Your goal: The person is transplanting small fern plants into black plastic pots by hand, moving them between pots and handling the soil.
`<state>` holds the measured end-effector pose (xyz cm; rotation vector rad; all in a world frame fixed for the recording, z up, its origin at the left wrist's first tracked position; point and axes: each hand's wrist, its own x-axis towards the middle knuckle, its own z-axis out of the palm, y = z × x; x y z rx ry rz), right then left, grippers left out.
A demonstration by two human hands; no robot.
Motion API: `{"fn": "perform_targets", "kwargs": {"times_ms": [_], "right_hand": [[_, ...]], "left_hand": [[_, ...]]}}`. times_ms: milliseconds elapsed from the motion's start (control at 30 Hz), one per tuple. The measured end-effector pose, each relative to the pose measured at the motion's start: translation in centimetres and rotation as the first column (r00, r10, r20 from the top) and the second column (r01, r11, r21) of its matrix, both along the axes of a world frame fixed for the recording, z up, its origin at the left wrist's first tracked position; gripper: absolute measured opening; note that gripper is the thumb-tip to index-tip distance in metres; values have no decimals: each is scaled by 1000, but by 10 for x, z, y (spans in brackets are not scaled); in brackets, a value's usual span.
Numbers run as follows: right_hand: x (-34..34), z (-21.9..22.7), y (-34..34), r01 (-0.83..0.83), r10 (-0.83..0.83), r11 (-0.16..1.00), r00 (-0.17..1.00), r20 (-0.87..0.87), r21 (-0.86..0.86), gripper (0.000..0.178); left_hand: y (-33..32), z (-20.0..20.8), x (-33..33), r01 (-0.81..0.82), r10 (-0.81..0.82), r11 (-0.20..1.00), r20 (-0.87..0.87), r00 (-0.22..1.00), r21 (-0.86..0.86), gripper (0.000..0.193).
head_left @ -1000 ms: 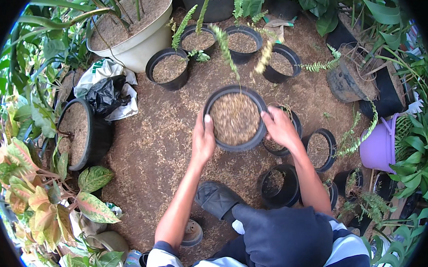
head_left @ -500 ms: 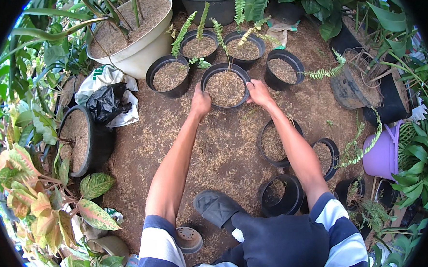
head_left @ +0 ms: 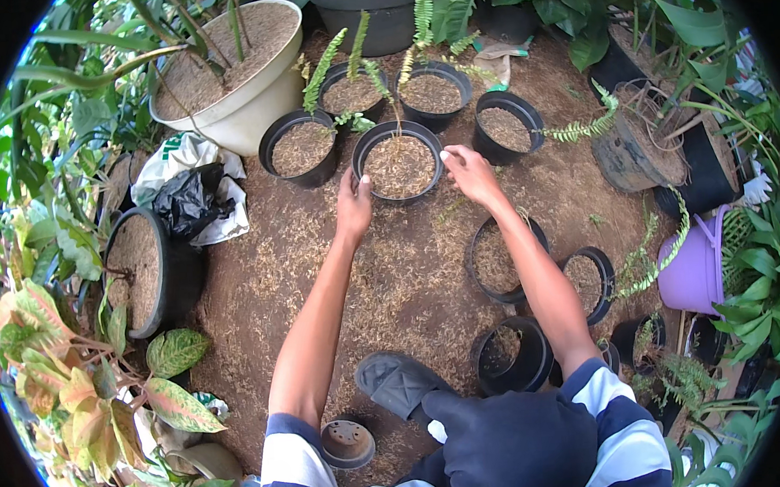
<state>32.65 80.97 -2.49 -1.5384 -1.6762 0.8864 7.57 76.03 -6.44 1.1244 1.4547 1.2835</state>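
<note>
A round black pot (head_left: pixel 415 192) filled with light brown, chaff-like growing mix stands on the soil, holding a thin fern stem. Beside its left wall is my left hand (head_left: pixel 353 212), thumb and fingers apart, loosely at the pot's near-left side. My right hand (head_left: pixel 473 176) is at the pot's right rim with fingers stretched out, not wrapped round it; whether the fingertips still touch the rim is hard to tell. Around this pot stand similar black pots of mix: one at the left (head_left: pixel 300 151), two behind, and one at the right (head_left: pixel 505 130) with a fern frond leaning out.
A large cream pot (head_left: pixel 263 100) and crumpled white and black plastic bags (head_left: pixel 189 197) lie to the left. Empty-looking black pots (head_left: pixel 515 360) stand right of my foot. A purple pot (head_left: pixel 693 267) is farther right. A small upturned brown pot (head_left: pixel 348 443) lies near my left sleeve.
Both hands have loosened from the pot's rim: the left has slid down and nearer, the right has opened its fingers. The pot stands in about the same place; the whole view has shifted slightly.
</note>
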Motion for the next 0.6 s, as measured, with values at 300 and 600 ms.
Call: {"fn": "perform_targets", "kwargs": {"times_ms": [300,600], "right_hand": [[83,69,-152,498,-502,847,864,-26,187,26],[100,20,-229,460,-461,874,683,567,157,45]], "left_hand": [[-129,4,58,141,-132,981,78,988,-135,56],[-180,23,155,374,-370,914,56,927,-157,66]]}}
